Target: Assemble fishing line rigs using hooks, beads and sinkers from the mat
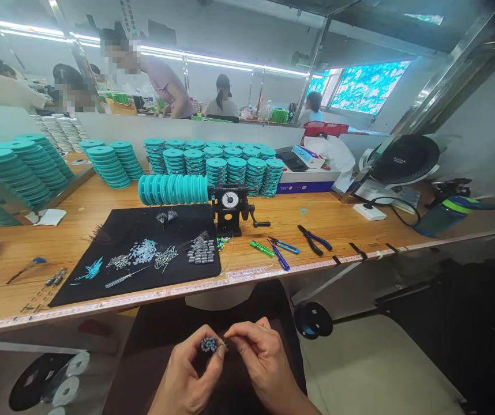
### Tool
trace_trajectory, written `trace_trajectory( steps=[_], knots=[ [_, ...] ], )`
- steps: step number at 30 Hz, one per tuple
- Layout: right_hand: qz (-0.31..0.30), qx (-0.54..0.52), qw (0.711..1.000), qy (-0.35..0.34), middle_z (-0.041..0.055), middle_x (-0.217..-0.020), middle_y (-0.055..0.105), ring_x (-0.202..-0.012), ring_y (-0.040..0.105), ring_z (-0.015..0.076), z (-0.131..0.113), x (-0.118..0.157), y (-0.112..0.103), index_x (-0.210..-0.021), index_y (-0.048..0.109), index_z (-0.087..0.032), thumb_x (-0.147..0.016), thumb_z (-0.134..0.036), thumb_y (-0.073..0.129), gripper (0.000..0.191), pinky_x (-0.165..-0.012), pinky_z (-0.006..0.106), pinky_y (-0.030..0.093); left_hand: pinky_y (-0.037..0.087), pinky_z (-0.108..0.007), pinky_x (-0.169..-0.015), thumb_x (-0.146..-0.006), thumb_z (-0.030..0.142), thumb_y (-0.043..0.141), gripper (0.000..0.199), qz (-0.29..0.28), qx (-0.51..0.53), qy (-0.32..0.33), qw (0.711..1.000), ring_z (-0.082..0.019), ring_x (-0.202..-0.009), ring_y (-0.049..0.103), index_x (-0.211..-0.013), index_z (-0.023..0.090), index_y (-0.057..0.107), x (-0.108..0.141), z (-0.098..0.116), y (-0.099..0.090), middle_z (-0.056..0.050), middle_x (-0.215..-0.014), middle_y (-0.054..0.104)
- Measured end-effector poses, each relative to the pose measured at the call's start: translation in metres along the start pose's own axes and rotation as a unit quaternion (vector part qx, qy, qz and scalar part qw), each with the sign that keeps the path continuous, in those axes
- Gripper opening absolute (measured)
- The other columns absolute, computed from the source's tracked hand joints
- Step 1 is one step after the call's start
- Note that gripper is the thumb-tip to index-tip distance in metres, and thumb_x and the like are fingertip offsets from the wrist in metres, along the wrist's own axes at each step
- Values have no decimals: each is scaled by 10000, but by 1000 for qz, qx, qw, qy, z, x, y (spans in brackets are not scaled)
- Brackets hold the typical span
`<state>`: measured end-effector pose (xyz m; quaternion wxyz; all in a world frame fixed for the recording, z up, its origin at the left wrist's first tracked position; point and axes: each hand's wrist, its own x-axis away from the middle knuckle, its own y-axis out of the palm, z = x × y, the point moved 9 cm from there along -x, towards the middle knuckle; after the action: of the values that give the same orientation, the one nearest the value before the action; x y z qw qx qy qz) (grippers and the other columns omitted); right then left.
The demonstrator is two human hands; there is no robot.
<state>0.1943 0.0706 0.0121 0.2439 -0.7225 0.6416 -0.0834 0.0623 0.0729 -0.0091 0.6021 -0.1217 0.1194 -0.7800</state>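
Low in the view, in front of the table edge, my left hand is closed round a bundle of small grey-blue beads. My right hand is just to its right, thumb and forefinger pinched near the bundle's end; what lies between those fingertips is too small to name. Above on the table, a black mat bears white beads, teal pieces, grey cylinders and thin wires. Behind it stands a black winding machine with a crank and a row of teal spools.
Pliers, a green tool and blue-handled tools lie right of the mat. Stacked teal spools line the back. A fan and a bottle stand at the right. Several people sit or stand beyond the partition.
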Motion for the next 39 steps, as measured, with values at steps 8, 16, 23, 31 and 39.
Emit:
trace_trajectory(
  steps=[8, 16, 23, 31, 39],
  knots=[
    [-14, -54, 997, 52, -51, -785, 717, -718, 588, 145, 13, 1, 4, -844, 705, -258, -946, -263, 562, 176, -785, 270, 329, 376, -220, -590, -904, 334, 471, 235, 5, -35, 15, 999, -145, -609, 445, -715, 200, 514, 0, 3, -2, 34, -642, 461],
    [-21, -127, 988, 87, -15, -772, 700, -739, 612, 172, 12, 1, 6, -823, 719, -231, -929, -348, 573, 215, -872, 307, 356, 333, -223, -563, -890, 342, 488, 254, 39, 3, 10, 999, -137, -586, 388, -676, 205, 501, 2, 0, -2, 45, -609, 422],
    [-18, -161, 983, 88, 9, -787, 691, -754, 592, 178, 16, 0, 8, -838, 720, -212, -921, -351, 585, 210, -722, 262, 418, 332, -228, -575, -874, 361, 500, 257, 34, 9, -3, 999, -140, -595, 393, -672, 202, 509, 2, 3, 0, 43, -614, 420],
    [-23, -108, 990, 83, -15, -795, 698, -762, 607, 168, 12, 1, 4, -835, 706, -228, -944, -326, 555, 210, -866, 305, 366, 336, -227, -565, -875, 369, 508, 267, 42, 15, 3, 999, -143, -588, 399, -669, 202, 535, 2, 6, -2, 35, -605, 446],
    [-19, -189, 978, 88, 21, -780, 682, -757, 586, 179, 15, 2, 7, -838, 724, -196, -918, -345, 604, 208, -714, 264, 434, 321, -222, -556, -854, 366, 561, 267, 47, 37, 0, 998, -134, -575, 376, -651, 194, 536, 1, 5, -2, 45, -590, 418]
  ],
)
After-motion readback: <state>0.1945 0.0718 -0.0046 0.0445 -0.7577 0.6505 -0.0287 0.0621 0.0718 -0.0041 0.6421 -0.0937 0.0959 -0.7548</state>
